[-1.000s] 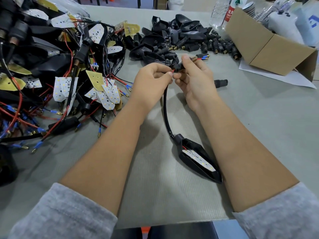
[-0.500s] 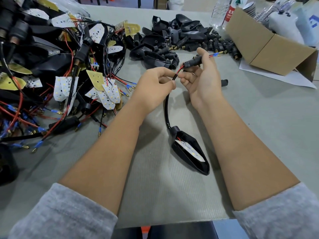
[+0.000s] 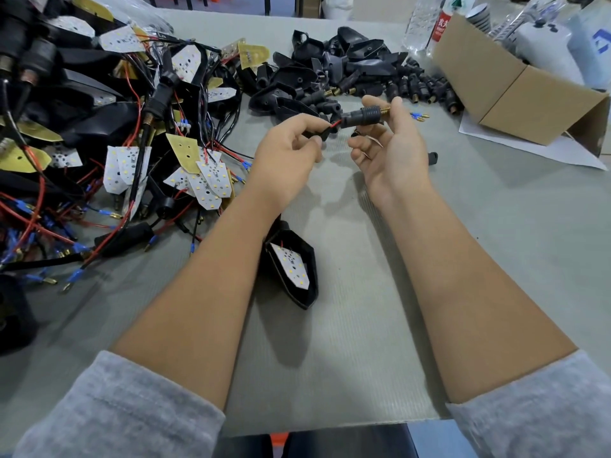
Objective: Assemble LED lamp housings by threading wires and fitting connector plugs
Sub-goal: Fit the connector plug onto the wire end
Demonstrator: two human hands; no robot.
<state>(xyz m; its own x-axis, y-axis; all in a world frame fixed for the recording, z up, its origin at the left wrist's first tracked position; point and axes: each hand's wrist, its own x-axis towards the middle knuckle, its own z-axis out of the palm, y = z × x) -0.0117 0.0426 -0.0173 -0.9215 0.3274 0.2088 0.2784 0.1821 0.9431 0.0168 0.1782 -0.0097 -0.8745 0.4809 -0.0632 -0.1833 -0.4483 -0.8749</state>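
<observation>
A black lamp housing (image 3: 305,259) with a white LED board (image 3: 292,266) inside lies on the grey mat between my forearms. Its black sleeved cable runs up under my left wrist. My left hand (image 3: 287,157) pinches the end of that cable, where a red wire (image 3: 335,124) comes out. The red wire enters a black connector plug (image 3: 358,115) with a brass threaded end. My right hand (image 3: 388,153) pinches this plug between thumb and forefinger, its other fingers loosely curled. Blue-tipped wire ends (image 3: 418,116) stick out beyond the right hand.
A tangle of housings, LED boards and red and black wires (image 3: 115,143) fills the left. Loose black housings and plugs (image 3: 347,74) lie at the back. A cardboard box (image 3: 515,90) stands at right, and one black plug (image 3: 432,157) lies beside my right hand.
My right hand has slid the plug up and to the right along the wires, baring more red wire. The housing has been dragged left and closer to my left forearm.
</observation>
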